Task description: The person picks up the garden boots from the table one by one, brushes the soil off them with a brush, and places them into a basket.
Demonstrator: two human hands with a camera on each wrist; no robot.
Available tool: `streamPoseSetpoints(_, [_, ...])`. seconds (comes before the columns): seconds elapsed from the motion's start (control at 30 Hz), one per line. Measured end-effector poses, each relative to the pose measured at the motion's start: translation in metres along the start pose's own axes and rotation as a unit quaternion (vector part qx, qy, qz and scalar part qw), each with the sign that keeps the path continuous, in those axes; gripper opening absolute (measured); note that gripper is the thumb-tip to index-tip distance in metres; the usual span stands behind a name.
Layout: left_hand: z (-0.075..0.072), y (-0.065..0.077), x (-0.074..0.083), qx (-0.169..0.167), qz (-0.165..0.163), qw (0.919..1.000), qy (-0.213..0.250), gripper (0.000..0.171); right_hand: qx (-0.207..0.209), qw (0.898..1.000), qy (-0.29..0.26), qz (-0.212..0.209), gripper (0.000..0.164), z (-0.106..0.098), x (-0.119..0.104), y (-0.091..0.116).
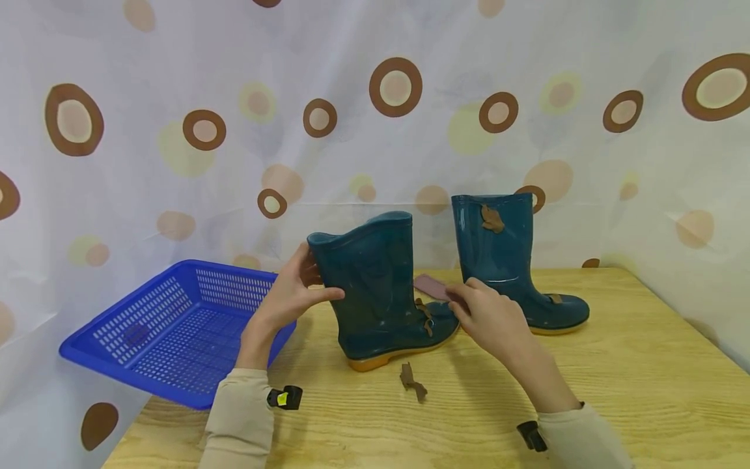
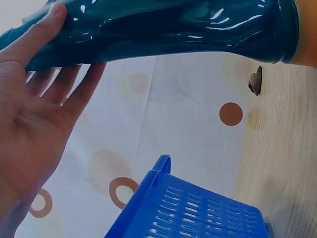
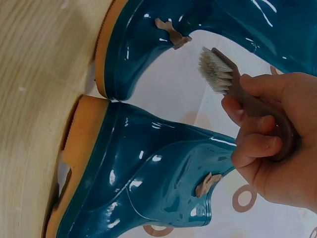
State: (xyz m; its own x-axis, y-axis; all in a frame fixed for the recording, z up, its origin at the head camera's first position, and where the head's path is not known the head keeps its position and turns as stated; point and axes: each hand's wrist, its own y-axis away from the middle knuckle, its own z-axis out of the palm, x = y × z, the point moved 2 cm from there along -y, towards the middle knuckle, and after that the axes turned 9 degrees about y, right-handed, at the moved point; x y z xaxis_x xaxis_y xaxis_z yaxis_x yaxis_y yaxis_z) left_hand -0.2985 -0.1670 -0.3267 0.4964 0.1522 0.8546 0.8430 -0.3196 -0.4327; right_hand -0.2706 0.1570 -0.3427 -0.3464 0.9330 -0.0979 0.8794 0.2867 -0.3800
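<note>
A teal rain boot [image 1: 372,293] with an orange sole stands slightly tilted on the table. My left hand [image 1: 293,286] grips the back of its shaft, thumb on the near side and the other fingers behind. My right hand [image 1: 495,319] holds a scrub brush [image 3: 262,106] by its brownish handle. The brush's pale bristles [image 3: 214,72] point away from the palm, near the boot's toe and apart from it. Brown scraps [image 1: 423,307] cling to that boot's instep. A second rain boot [image 1: 498,254] stands upright at the right, with brown scraps [image 1: 492,219] on its shaft and toe.
A blue perforated basket [image 1: 193,326] sits at the left edge of the wooden table [image 1: 586,404]. A loose brown scrap [image 1: 413,384] lies on the table in front of the held boot. A patterned curtain [image 1: 363,163] hangs behind.
</note>
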Motion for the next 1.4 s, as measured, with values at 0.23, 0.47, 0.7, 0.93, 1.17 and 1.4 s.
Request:
streamPoseSetpoints(0.23, [0.003, 0.001, 0.004, 0.014, 0.001, 0.9999, -0.004, 0.072, -0.008, 1.000, -0.003, -0.017, 0.024, 0.011, -0.005, 0.000])
streamPoseSetpoints(0.47, [0.006, 0.000, 0.003, 0.024, 0.020, 0.9992, -0.025, 0.078, -0.034, 0.999, 0.031, 0.003, 0.022, 0.010, -0.008, 0.001])
streamPoseSetpoints(0.7, [0.007, -0.002, 0.002, 0.012, 0.051, 0.9986, 0.007, 0.104, -0.054, 0.997, 0.041, 0.026, 0.024, 0.004, -0.009, 0.003])
streamPoseSetpoints(0.93, [0.006, -0.001, 0.003, 0.022, 0.066, 0.9976, -0.001, 0.115, -0.060, 0.997, 0.038, 0.033, 0.022, -0.008, -0.002, 0.006])
streamPoseSetpoints(1.17, [0.006, -0.001, 0.001, 0.023, 0.076, 0.9969, -0.003, 0.112, -0.068, 0.997, 0.022, 0.030, 0.024, -0.017, -0.002, 0.006])
streamPoseSetpoints(1.4, [0.008, -0.001, 0.003, 0.016, 0.078, 0.9967, 0.013, 0.107, -0.052, 0.998, -0.017, 0.006, 0.026, -0.004, -0.007, 0.001])
